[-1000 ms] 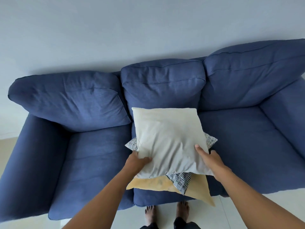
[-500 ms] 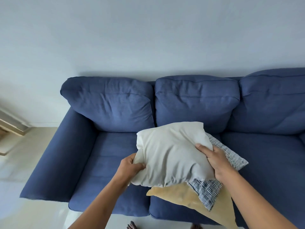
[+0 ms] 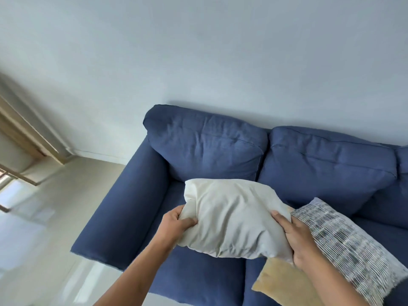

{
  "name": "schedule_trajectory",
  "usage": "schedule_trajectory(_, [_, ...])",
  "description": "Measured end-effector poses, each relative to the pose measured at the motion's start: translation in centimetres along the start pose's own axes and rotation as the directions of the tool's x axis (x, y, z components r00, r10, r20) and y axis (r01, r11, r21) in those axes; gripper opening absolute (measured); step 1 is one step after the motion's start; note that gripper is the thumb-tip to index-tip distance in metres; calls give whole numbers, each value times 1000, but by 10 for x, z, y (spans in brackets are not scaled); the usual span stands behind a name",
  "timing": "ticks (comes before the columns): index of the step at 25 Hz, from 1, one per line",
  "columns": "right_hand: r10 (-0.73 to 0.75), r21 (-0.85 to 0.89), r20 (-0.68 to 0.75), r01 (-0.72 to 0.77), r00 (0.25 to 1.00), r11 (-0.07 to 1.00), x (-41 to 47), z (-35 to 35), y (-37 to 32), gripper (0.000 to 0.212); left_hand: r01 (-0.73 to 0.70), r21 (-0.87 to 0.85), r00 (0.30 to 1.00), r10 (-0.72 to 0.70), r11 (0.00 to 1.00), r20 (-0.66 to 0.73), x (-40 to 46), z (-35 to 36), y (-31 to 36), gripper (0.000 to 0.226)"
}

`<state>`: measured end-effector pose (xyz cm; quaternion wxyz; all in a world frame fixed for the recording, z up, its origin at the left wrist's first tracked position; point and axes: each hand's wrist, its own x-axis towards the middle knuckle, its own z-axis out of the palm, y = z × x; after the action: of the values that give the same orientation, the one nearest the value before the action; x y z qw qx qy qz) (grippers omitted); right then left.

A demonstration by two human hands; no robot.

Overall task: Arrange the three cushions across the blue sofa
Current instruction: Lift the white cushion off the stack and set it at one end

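While both hands grip it, the scene reads: one cushion lifted, two lying on the seat
Cushions: three in all, one cream, one striped, one yellow
Cream cushion (image 3: 234,219): held above the sofa's left seat, in front of the left back pillow; plain smooth cloth, puffed and creased where the hands bunch it
Left hand (image 3: 174,224): closed on the cream cushion's left edge, thumb on top, fingers tucked under
Right hand (image 3: 295,237): clamped on the cream cushion's right edge, fingers spread across the top of the fabric
Striped cushion (image 3: 346,244): lying tilted on the seat to the right of the cream one, its near side touching the right hand and forearm; fine dark and white woven lines, square shape, blurred in places
Yellow cushion (image 3: 282,281): partly under the striped cushion and the right forearm, a corner hanging past the seat's front edge; soft matt cloth
Blue sofa (image 3: 132,208): one, with two back pillows fully seen and the edge of a third at the right border; one broad left armrest in view; dark blue woven cloth, wrinkled on the pillows
Wall (image 3: 198,51): plain pale surface behind the sofa, which stands against it
Floor (image 3: 44,228): pale and glossy, with light reflecting on it at the left
Wooden frame (image 3: 26,138): light timber bars at the far left, blurred
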<state>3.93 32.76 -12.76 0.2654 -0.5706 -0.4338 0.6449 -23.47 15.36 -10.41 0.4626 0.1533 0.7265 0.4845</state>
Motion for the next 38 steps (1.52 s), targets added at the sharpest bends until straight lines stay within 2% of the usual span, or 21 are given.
schedule_trajectory(5, [-67,-119,14,68,998,991,23,53,4,17,13,-17,997,-14,1000,-73,40,-47,5,19])
schedule_trajectory(9, [-45,-109,48,50,998,993,48,88,-3,16,74,-12,989,-75,997,-130,59,-65,8,5])
schedule_trajectory(15, [45,-121,22,-42,999,992,88,138,2,16,131,-41,974,-137,990,-180,126,-100,16,15])
schedule_trajectory(19, [117,-141,-29,-120,993,983,117,165,9,24,197,-84,962,-210,977,-174,176,-112,12,13])
schedule_trajectory(22, [176,-154,-93,-189,980,970,137,188,23,28,256,-50,955,-261,965,-138,222,-127,9,7])
schedule_trajectory(27, [260,-202,-158,-289,953,936,187,220,41,34,346,-33,934,-347,938,-83,299,-139,-8,19])
schedule_trajectory(29, [265,-206,-182,-300,947,931,204,230,45,30,376,-47,923,-378,926,-74,323,-142,-13,23])
schedule_trajectory(31, [263,-188,-195,-299,945,936,219,237,44,23,377,-70,922,-382,923,-61,343,-143,-12,25])
schedule_trajectory(34, [268,-165,-241,-312,933,936,239,244,35,29,368,-81,927,-372,926,-39,366,-143,-6,25])
schedule_trajectory(38, [352,18,-238,-359,905,933,258,245,18,33,368,-89,930,-368,925,19,386,-136,9,26])
